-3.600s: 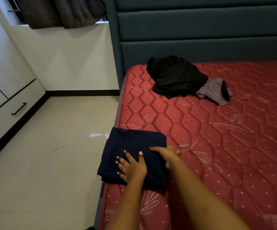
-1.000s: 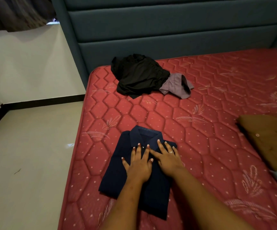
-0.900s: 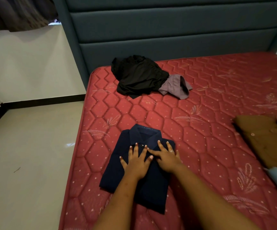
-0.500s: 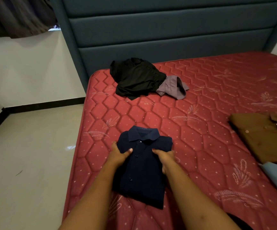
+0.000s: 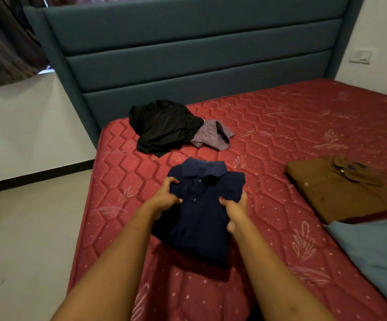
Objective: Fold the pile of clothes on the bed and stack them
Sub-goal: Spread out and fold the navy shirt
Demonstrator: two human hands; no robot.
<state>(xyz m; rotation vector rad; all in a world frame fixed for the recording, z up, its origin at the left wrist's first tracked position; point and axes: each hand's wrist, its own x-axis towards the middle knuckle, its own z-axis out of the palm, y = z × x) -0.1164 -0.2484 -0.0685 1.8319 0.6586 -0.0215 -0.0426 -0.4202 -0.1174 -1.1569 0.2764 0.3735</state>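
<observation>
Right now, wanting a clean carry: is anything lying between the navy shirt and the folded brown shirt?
Nothing visible: only bare red mattress lies between the navy shirt and the brown shirt.

Navy shirt (image 5: 201, 212) folded, collar up, buttons showing, gripped at both sides, mid bed (image 5: 280, 126). Black top (image 5: 164, 126) crumpled at far end, touching rumpled mauve top (image 5: 211, 135). Brown shirt (image 5: 333, 188) folded flat, right; blue cloth (image 5: 377, 251) just beside.

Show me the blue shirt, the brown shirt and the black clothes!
Blue shirt (image 5: 201, 216), head view, on its button front.
Brown shirt (image 5: 326, 193), head view, on its folded body.
Black clothes (image 5: 162, 126), head view, on the crumpled middle.
</observation>
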